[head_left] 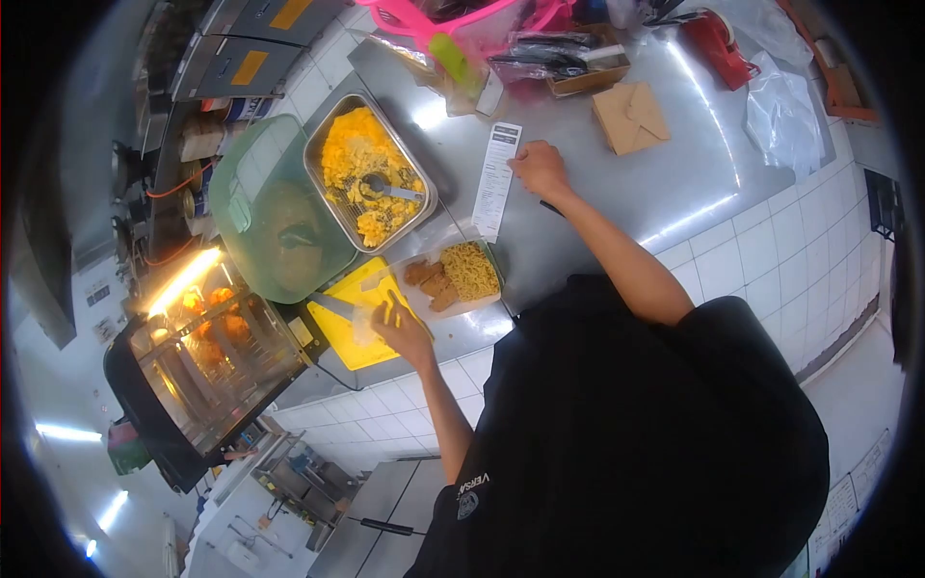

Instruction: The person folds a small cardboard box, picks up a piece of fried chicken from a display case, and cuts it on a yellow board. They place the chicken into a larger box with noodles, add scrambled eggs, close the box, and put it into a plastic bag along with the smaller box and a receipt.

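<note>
My right hand point(541, 169) is closed in a pinch at the edge of a long printed receipt point(497, 181), which lies on the steel counter. My left hand point(401, 332) is above the yellow cutting board point(358, 349), its fingers curled round something whitish and see-through that I cannot make out. A knife point(330, 306) lies on the board, its handle not clear. Close by, a clear takeaway container point(493, 289) holds noodles point(469, 271) and brown pieces of meat point(438, 291).
A metal pan point(315, 154) holds yellow food with a scoop point(395, 192) in it. A green translucent lid point(252, 193) leans near a lit food warmer point(217, 352). Further along are a brown paper box point(630, 117), a pink basket point(414, 21), a red tape dispenser point(721, 53) and plastic bags point(782, 116).
</note>
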### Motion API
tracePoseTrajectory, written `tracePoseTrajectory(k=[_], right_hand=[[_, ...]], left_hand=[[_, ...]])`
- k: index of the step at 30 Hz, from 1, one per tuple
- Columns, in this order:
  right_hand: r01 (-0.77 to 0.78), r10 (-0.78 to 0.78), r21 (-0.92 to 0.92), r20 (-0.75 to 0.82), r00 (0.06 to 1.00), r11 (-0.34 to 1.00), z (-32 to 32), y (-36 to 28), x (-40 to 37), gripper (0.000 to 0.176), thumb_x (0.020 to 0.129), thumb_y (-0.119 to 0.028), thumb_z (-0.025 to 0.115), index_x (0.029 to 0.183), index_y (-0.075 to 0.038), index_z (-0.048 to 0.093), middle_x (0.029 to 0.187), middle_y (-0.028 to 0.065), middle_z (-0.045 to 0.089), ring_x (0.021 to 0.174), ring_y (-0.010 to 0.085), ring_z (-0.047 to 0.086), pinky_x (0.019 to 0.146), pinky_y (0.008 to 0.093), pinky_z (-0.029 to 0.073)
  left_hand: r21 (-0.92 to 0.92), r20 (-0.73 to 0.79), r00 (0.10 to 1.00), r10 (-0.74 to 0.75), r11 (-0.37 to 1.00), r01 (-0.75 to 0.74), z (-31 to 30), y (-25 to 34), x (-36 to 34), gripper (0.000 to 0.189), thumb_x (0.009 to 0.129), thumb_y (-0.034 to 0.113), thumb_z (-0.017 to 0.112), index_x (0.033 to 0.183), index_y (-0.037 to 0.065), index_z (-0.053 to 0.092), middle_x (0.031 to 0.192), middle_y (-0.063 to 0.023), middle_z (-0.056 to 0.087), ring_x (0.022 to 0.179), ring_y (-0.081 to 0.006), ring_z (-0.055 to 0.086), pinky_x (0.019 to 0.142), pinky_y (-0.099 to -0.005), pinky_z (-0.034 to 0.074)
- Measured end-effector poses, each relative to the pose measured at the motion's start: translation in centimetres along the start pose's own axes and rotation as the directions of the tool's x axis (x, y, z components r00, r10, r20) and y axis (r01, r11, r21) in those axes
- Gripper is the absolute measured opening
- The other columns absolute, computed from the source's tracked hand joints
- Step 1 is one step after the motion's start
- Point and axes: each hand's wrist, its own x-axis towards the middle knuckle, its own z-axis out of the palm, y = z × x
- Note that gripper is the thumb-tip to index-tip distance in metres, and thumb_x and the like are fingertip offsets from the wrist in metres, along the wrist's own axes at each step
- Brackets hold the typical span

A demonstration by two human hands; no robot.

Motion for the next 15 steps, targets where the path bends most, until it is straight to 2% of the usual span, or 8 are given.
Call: tracePoseTrajectory(k=[3, 4, 6, 9, 15], right_hand=[[-0.127, 0.112, 0.066, 0.195, 0.974, 0.99, -1.1, -0.4, 0.6, 0.02, 0.084, -0.018, 0.068, 0.078, 0.0, 0.068, 0.066, 0.0132, 0.067, 0.057, 0.0235, 0.067, 0.061, 0.0356, 0.057], [-0.151, 0.122, 0.116, 0.22, 0.968, 0.982, -1.8, -0.9, 0.5, 0.018, 0.084, -0.016, 0.068, 0.078, 0.0, 0.068, 0.068, 0.0128, 0.067, 0.057, 0.022, 0.067, 0.058, 0.0345, 0.057], [-0.199, 0.138, 0.214, 0.267, 0.954, 0.956, -2.8, -1.5, 0.2, 0.014, 0.084, -0.013, 0.068, 0.078, 0.001, 0.068, 0.071, 0.0118, 0.068, 0.057, 0.0191, 0.066, 0.054, 0.0323, 0.057], [-0.174, 0.1, 0.256, 0.278, 0.955, 0.951, -3.8, -1.0, 0.2, 0.015, 0.084, -0.012, 0.069, 0.078, 0.001, 0.067, 0.069, 0.008, 0.067, 0.057, 0.0152, 0.065, 0.051, 0.03, 0.057], [-0.159, 0.043, 0.318, 0.343, 0.939, 0.935, -5.7, 0.4, 0.8, 0.018, 0.085, -0.015, 0.071, 0.081, 0.002, 0.067, 0.071, 0.0085, 0.067, 0.057, 0.0152, 0.063, 0.053, 0.0302, 0.056]], left_hand=[[0.035, 0.109, 0.994, 0.023, 0.999, -0.027, 0.9, -1.7, -0.6, 0.035, 0.1, 0.011, 0.053, 0.132, -0.005, 0.05, 0.132, -0.0178, 0.055, 0.115, -0.03, 0.058, 0.097, -0.0368, 0.048], [0.011, 0.081, 0.995, 0.065, 0.998, -0.066, 1.4, -2.4, -0.5, 0.03, 0.101, 0.012, 0.053, 0.125, -0.005, 0.056, 0.126, -0.0181, 0.061, 0.114, -0.0287, 0.06, 0.096, -0.0362, 0.048], [0.021, 0.073, 0.993, 0.088, 0.996, -0.09, 1.8, -3.2, -0.3, 0.029, 0.101, 0.013, 0.054, 0.123, -0.006, 0.058, 0.121, -0.018, 0.064, 0.112, -0.0277, 0.062, 0.096, -0.0352, 0.048], [-0.01, 0.075, 0.994, 0.081, 0.997, -0.08, 1.7, -2.9, -0.2, 0.028, 0.1, 0.013, 0.056, 0.121, -0.006, 0.06, 0.117, -0.0178, 0.066, 0.109, -0.0266, 0.064, 0.095, -0.0339, 0.048], [-0.098, 0.111, 0.993, 0.043, 0.995, -0.033, 2.2, -3.2, -0.1, 0.031, 0.099, 0.014, 0.058, 0.122, -0.007, 0.061, 0.12, -0.019, 0.066, 0.108, -0.0248, 0.063, 0.094, -0.0333, 0.049]])
